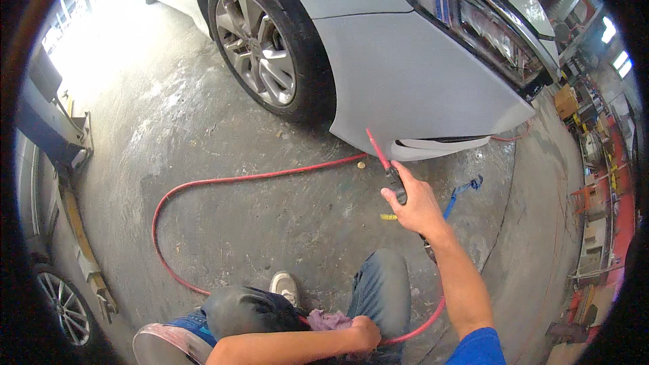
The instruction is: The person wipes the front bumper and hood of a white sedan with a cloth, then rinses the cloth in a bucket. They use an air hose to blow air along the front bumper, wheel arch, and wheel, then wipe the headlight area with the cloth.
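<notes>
My right hand [418, 204] is wrapped around an air blow gun [393, 181] with a dark body and a long red nozzle. Its tip points at the lower part of the grey bumper [419, 81] on a white car, in front of the wheel. Whether tip and bumper touch, I cannot tell. Across my lap lies my left forearm, and my left hand [366, 333] is closed on a crumpled pinkish-purple cloth [329, 320]. A red air hose [257, 177] loops over the floor and passes beneath my left hand.
The car's front wheel [260, 47] stands at the upper left. A blue strap [466, 189] and a small yellow piece [388, 217] lie on the concrete. A lift post with its arm [84, 250] is at left, beside another wheel [64, 304]. Cluttered shelves [595, 230] line the right.
</notes>
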Demonstrator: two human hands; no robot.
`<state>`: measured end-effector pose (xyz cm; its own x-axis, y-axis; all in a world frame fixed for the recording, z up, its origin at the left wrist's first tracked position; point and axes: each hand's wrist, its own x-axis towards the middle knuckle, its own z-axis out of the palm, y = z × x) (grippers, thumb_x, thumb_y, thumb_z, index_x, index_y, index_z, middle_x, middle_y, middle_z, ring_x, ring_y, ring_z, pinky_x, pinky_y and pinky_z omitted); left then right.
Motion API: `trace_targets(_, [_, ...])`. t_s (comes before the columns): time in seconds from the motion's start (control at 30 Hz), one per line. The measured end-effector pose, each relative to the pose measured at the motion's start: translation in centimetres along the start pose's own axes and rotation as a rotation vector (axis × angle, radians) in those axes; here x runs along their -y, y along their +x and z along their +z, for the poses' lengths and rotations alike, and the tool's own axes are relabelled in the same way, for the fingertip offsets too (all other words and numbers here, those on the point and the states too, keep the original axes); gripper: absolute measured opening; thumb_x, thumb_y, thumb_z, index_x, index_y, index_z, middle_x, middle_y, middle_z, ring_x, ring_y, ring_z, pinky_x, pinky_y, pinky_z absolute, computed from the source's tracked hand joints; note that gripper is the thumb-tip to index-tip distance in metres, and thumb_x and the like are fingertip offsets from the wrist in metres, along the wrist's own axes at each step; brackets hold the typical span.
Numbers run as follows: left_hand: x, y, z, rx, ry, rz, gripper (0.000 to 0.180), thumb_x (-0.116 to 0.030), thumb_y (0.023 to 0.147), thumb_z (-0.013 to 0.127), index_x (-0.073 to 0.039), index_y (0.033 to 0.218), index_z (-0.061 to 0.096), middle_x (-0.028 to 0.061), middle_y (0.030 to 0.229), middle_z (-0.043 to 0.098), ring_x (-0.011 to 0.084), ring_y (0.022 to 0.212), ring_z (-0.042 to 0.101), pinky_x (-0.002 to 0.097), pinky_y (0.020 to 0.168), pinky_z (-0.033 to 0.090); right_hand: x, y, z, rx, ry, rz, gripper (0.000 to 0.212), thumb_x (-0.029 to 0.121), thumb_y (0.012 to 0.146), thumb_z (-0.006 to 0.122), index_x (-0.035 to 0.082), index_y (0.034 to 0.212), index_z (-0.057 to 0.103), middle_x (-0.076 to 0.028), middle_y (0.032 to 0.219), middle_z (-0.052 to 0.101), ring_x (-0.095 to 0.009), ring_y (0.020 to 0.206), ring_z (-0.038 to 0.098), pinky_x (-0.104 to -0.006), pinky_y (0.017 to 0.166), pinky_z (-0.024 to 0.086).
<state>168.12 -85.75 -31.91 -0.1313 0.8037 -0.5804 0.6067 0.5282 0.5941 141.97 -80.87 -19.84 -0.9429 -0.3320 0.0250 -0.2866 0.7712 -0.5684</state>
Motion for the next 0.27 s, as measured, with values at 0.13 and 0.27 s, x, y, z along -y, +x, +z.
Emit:
trace_targets(0.13, [-0.3, -1.2, -1.8, 0.0, -0.021, -0.026, 0.025, -0.032, 0.086, 0.071, -0.014, 0.1, 0.082, 0.0076, 0.108, 0.078, 0.03, 0.102, 0.074, 0.047, 0.074, 0.06, 0.2, 1.0, 0.8, -0.137, 0.018, -0.081, 0.06, 0.018, 0.093, 0.069, 0.001, 0.146, 0.047, -0.026, 0.109, 0.07, -0.043, 0.101, 0.069, -0.0421, 0.09, 0.052])
trace_targets(0.27, [0.2, -0.1, -2.0, 0.104, -0.007, -0.025, 0.038, -0.04, 0.078, 0.08, -0.014, 0.106, 0.081, 0.0081, 0.111, 0.077, 0.0327, 0.106, 0.072, 0.0509, 0.079, 0.059, 2.9, 2.8, 0.8, -0.17, 0.004, -0.129, 0.064, 0.02, 0.093, 0.07, 0.001, 0.148, 0.045, -0.026, 0.108, 0.07, -0.041, 0.1, 0.07, -0.0412, 0.09, 0.052])
